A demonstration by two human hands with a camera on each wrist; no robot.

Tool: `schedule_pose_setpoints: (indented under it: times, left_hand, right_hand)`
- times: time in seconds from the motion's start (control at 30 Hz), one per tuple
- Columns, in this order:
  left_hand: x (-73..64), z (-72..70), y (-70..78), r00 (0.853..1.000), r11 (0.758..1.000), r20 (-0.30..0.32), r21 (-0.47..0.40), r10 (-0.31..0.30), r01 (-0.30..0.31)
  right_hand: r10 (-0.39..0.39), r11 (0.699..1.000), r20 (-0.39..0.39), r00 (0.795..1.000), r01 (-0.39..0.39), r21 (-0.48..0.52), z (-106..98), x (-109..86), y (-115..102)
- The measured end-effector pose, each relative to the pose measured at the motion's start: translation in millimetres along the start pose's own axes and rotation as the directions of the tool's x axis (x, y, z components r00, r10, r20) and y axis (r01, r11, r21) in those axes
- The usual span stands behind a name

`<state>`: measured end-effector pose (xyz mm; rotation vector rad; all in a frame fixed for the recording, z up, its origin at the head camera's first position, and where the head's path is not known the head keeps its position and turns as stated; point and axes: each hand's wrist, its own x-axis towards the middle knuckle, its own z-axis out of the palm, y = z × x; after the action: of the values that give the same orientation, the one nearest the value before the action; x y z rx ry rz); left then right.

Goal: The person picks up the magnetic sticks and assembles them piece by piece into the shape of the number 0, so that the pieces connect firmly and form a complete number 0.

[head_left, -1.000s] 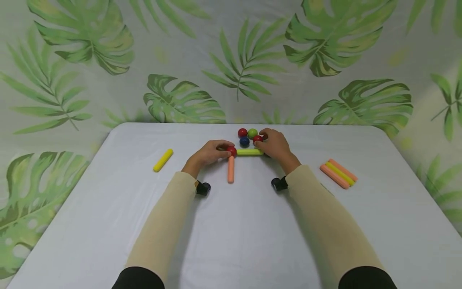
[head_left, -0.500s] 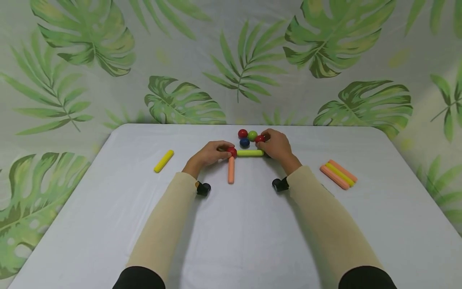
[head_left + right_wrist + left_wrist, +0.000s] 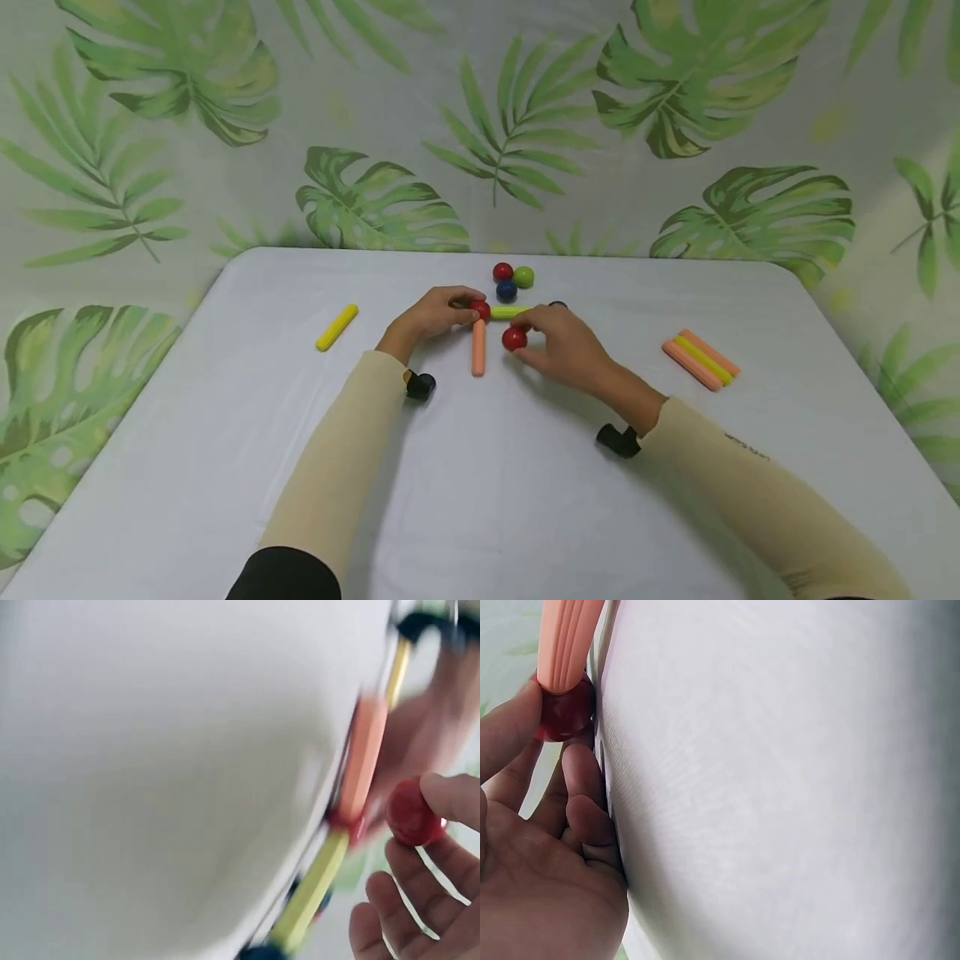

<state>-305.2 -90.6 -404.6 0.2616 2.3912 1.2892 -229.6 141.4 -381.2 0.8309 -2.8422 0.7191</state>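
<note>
My left hand (image 3: 437,312) pinches a red ball (image 3: 566,716) between thumb and fingers. From that ball an orange ribbed stick (image 3: 478,350) runs toward me, and a yellow-green stick (image 3: 508,312) runs right. At the yellow-green stick's far end is a dark blue ball (image 3: 262,951), mostly hidden behind my right hand in the head view. My right hand (image 3: 566,346) pinches a second red ball (image 3: 514,338), just right of the orange stick. In the right wrist view this ball appears held between thumb and fingers, apart from the joined sticks.
Behind the joined sticks lie a red ball (image 3: 502,272), a green ball (image 3: 523,277) and a blue ball (image 3: 506,291). A yellow stick (image 3: 337,327) lies at the left. Two orange sticks and a yellow stick (image 3: 702,358) lie side by side at the right on the white tablecloth (image 3: 480,500).
My right hand has carried the red ball from beside the loose balls toward me and slightly left, over the yellow-green stick. My left hand keeps its hold at the joint.
</note>
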Motion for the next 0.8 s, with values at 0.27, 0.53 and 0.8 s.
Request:
schedule_pose_setpoints:
  times: [0.27,0.53,0.8]
  left_hand:
    - [-0.4,-2.9,-5.3,1.000,1.000,-0.006,0.004,0.017,-0.017]
    - [-1.5,-0.6,-4.2,1.000,1.000,-0.001,0.013,0.025,-0.025]
    - [1.9,0.4,-2.7,1.000,1.000,0.008,0.008,0.030,-0.030]
  right_hand:
    - [-0.055,0.998,0.257,0.965,0.056,0.002,28,-5.5,-42]
    - [0.001,1.000,0.328,0.945,0.001,-0.007,32,1.2,-44]
    - [0.028,1.000,0.403,0.915,-0.029,-0.004,30,6.2,-39]
